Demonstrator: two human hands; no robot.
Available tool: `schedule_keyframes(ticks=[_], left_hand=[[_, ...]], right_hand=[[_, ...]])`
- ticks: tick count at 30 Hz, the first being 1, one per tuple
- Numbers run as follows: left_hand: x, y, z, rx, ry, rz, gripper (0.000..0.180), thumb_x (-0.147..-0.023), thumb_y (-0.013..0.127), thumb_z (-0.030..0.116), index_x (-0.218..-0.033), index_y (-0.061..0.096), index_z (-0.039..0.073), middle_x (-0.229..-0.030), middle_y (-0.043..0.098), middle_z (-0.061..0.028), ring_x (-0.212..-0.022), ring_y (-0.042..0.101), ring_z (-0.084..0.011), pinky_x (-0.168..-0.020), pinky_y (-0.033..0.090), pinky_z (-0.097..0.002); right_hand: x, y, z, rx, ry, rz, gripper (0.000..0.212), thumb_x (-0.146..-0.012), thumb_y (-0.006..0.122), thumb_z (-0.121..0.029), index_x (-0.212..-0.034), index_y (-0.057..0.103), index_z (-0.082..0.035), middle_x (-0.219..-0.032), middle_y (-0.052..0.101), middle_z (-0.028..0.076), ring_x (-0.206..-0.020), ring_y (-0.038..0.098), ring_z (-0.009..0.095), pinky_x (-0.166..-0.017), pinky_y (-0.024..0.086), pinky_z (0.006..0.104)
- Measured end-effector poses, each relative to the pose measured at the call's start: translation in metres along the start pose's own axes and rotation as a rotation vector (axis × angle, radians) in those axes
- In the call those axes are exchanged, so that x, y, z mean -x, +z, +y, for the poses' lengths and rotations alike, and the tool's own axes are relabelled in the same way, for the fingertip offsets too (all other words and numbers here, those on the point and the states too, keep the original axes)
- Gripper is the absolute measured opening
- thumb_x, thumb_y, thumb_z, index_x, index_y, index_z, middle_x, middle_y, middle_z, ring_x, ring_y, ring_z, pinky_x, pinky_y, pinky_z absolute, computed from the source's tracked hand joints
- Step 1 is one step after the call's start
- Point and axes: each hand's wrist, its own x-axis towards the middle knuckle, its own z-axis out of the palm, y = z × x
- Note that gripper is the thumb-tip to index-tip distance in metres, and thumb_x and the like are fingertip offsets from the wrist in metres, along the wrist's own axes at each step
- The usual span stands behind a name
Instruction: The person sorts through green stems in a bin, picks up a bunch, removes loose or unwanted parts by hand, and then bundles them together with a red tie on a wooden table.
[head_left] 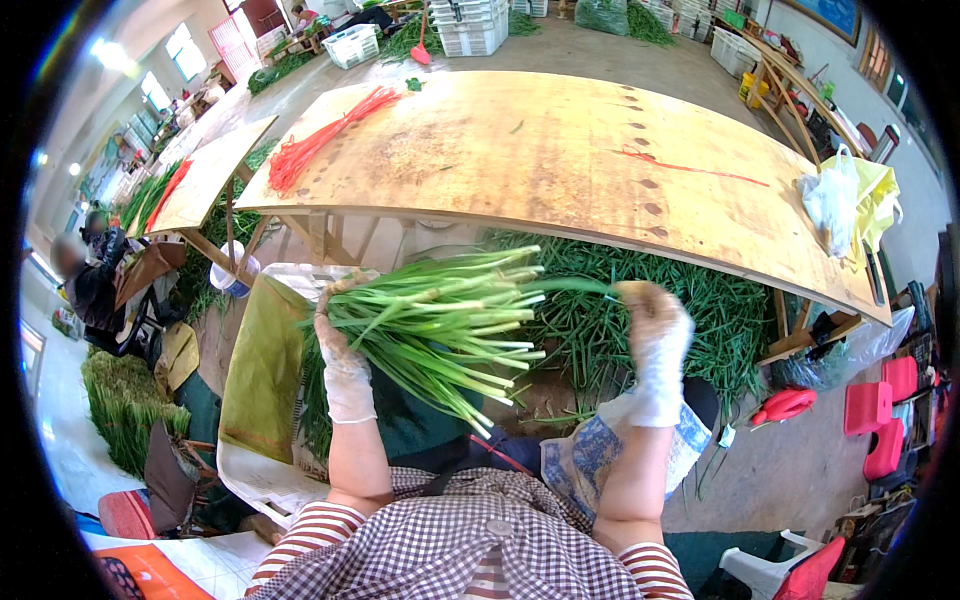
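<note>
My left hand (345, 360), in a whitish glove stained at the fingers, is closed round a thick bunch of chives (430, 310). Their pale cut ends point right, above my lap. To the right, my gloved right hand (655, 335) is closed, pinching the tip of a green leaf (575, 286) that stretches over from the bunch's pale ends. Beneath and beyond both hands spreads a big heap of loose green leaves (640, 330) on the floor, partly under the table.
A long wooden table (480, 150) stands ahead, bearing red ties (325, 140) and, at its right end, plastic bags (835, 205). Left of me is a white crate (250, 470) with a yellow-green cloth (262, 375). Red stools (868, 408) stand right. Another person (95, 280) sits far left.
</note>
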Motion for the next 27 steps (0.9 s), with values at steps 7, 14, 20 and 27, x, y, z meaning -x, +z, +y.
schedule_keyframes(ticks=[7, 14, 20, 27], left_hand=[[-0.007, -0.004, -0.006, 0.067, 0.024, 0.109, 0.018, -0.084, 0.045, 0.017, -0.078, 0.054, 0.003, -0.075, 0.058, -0.0080, -0.072, 0.057, -0.0234, -0.084, 0.047, -0.0394], [-0.006, 0.011, -0.019, 0.297, -0.008, 0.121, 0.013, -0.078, 0.052, 0.009, -0.068, 0.047, 0.003, -0.066, 0.051, -0.0076, -0.063, 0.050, -0.0202, -0.092, 0.044, -0.0410], [-0.003, 0.014, -0.021, 0.333, -0.057, 0.168, 0.015, -0.077, 0.056, 0.012, -0.067, 0.048, 0.003, -0.064, 0.052, -0.0084, -0.064, 0.053, -0.0210, -0.087, 0.047, -0.0404], [0.000, 0.005, -0.014, 0.522, -0.127, -0.174, 0.019, -0.083, 0.055, 0.016, -0.067, 0.048, 0.009, -0.060, 0.048, -0.0020, -0.067, 0.050, -0.0152, -0.074, 0.045, -0.0292]], right_hand=[[0.002, -0.012, -0.027, -0.326, 0.311, -0.082, 0.013, -0.075, 0.068, -0.008, -0.088, 0.068, -0.009, -0.092, 0.067, 0.009, -0.086, 0.063, 0.017, -0.083, 0.049, 0.0281], [0.033, 0.021, -0.045, -0.641, 0.285, -0.558, 0.039, -0.075, 0.072, -0.016, -0.109, 0.060, -0.001, -0.101, 0.064, 0.008, -0.090, 0.059, 0.013, -0.081, 0.047, 0.0258], [0.039, 0.033, -0.049, -0.522, 0.365, -0.618, 0.020, -0.076, 0.066, -0.008, -0.095, 0.067, 0.000, -0.088, 0.068, 0.006, -0.078, 0.058, 0.009, -0.075, 0.046, 0.0226], [0.048, 0.037, -0.044, -0.306, 0.304, -0.511, 0.021, -0.075, 0.067, -0.005, -0.096, 0.066, 0.000, -0.086, 0.068, 0.007, -0.074, 0.060, 0.008, -0.070, 0.049, 0.0227]])
